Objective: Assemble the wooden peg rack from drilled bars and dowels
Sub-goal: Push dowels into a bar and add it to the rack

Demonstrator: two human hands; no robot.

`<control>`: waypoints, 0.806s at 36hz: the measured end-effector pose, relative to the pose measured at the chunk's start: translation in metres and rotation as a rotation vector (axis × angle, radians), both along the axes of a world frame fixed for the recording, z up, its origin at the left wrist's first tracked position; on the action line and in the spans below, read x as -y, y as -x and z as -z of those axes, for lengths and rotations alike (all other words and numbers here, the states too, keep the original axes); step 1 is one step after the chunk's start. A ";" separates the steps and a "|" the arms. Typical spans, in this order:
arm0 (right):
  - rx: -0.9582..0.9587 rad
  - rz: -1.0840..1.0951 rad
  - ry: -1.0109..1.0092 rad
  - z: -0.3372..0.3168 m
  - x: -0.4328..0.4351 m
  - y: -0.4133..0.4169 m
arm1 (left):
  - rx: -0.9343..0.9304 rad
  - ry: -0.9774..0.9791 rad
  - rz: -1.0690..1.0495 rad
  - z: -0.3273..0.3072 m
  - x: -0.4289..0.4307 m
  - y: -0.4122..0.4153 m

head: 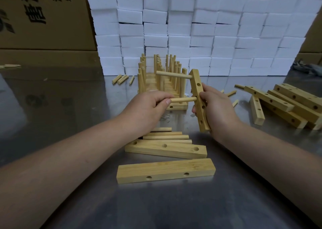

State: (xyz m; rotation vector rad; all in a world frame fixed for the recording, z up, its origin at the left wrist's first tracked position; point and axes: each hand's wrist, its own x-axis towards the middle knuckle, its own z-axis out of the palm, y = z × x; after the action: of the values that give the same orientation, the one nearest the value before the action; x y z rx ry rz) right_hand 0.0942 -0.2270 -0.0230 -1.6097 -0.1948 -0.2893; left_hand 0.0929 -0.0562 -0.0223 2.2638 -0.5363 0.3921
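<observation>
My right hand (216, 106) grips a drilled wooden bar (198, 96) held nearly upright above the steel table. One dowel (172, 74) sticks out of the bar's top hole toward the left. My left hand (149, 105) pinches a second dowel (183, 99) whose tip meets a middle hole of the bar. Below my hands lie several loose dowels (165, 136) and two loose drilled bars (167, 150) (165, 171).
Finished peg racks (156, 78) stand in a row behind my hands. A pile of drilled bars (287, 105) lies at the right. Short dowels (122, 78) are scattered at the back. White foam blocks (200, 28) and cardboard boxes (43, 19) wall the rear.
</observation>
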 end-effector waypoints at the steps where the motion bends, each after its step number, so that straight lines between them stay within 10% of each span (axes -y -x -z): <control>1: 0.001 -0.002 0.005 0.000 0.000 0.000 | 0.007 0.000 0.002 0.000 0.000 0.001; 29: 0.123 0.002 0.084 0.000 -0.010 0.010 | 0.033 -0.006 0.005 -0.010 0.003 0.011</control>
State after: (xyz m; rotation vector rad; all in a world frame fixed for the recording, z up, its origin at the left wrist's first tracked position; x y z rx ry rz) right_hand 0.0841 -0.2171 -0.0232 -1.6764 -0.3033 -0.3862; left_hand 0.0815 -0.0589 -0.0124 2.2650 -0.5607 0.4268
